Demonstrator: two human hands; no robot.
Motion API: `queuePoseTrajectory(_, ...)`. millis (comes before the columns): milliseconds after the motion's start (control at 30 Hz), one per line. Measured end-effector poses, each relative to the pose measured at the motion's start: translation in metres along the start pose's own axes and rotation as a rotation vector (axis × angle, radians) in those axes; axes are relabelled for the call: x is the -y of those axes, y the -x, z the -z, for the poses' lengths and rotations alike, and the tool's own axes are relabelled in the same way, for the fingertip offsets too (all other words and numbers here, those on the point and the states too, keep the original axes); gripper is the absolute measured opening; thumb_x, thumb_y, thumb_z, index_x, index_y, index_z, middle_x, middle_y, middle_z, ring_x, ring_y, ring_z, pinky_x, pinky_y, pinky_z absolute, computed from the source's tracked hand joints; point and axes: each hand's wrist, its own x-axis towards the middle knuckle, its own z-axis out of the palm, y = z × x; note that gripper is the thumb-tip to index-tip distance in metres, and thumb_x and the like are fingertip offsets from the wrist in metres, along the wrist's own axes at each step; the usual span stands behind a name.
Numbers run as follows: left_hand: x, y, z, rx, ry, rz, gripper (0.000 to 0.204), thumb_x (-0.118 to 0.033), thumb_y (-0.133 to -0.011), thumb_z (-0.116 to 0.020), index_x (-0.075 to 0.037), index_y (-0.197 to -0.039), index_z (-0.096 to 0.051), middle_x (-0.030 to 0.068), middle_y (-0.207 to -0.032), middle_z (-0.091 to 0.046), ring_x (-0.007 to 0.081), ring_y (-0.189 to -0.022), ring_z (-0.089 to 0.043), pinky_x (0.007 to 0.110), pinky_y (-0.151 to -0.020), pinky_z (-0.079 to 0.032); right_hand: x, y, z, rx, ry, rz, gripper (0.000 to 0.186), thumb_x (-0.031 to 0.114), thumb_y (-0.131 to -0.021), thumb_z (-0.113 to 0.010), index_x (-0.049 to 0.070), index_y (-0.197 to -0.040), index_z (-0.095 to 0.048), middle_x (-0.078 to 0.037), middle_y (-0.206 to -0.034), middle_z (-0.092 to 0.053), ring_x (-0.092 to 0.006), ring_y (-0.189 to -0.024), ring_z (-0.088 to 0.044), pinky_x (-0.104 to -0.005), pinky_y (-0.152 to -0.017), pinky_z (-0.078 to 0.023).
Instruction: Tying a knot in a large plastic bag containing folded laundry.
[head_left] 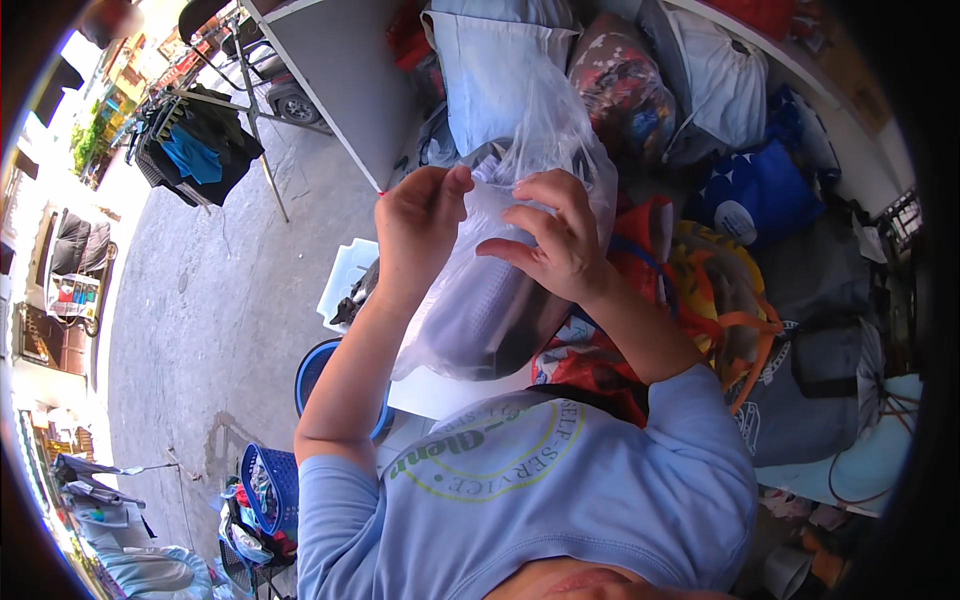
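Observation:
In front of my chest lies a clear plastic bag (pixel 440 335) with folded light lavender and dark cloth inside. Its thin, crinkled upper part (pixel 545 115) stretches away from me. My left hand (pixel 420 225) is closed in a pinch at the bag's upper left, thumb and finger together on what looks like a bit of its plastic. Over the bag's right side hovers my right hand (pixel 555 235), fingers curved and thumb apart from them. No grip shows between those fingers; whether the fingertips touch the film is hard to see.
Beyond the bag stand a pale stuffed sack (pixel 495 80), a clear bag of colourful cloth (pixel 625 85) and a white drawstring bag (pixel 715 90). Blue (pixel 765 195) and grey bags (pixel 820 390) crowd the right. At left are a white tub (pixel 350 280), blue basket (pixel 270 490) and clothes rack (pixel 195 150).

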Motion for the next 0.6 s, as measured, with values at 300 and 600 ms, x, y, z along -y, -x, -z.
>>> queuePoseTrajectory(300,0.005,0.004,0.003,-0.005,0.001,0.035,0.028,-0.021,-0.096,-0.063,0.002,-0.081,-0.067,0.0026,-0.059,-0.058,0.0054,-0.056,-0.051,0.024,-0.053,-0.042,-0.003,-0.012,0.005,0.032,0.125,0.048,0.02,0.008,-0.072,-0.082,0.007,-0.087,-0.068,-0.004,-0.09,-0.068,-0.0226,-0.085,-0.067,-0.041,-0.092,-0.047)
queuePoseTrajectory(600,0.016,0.012,-0.006,-0.156,-0.366,-0.27,0.021,-0.016,-0.096,-0.06,0.001,-0.083,-0.06,0.0156,-0.069,-0.063,0.0261,-0.059,-0.06,0.035,-0.058,-0.047,-0.004,-0.011,-0.005,-0.026,0.139,-0.077,0.011,0.005,-0.081,-0.074,0.007,-0.088,-0.065,-0.004,-0.081,-0.066,-0.0222,-0.075,-0.063,-0.0403,-0.09,-0.046)
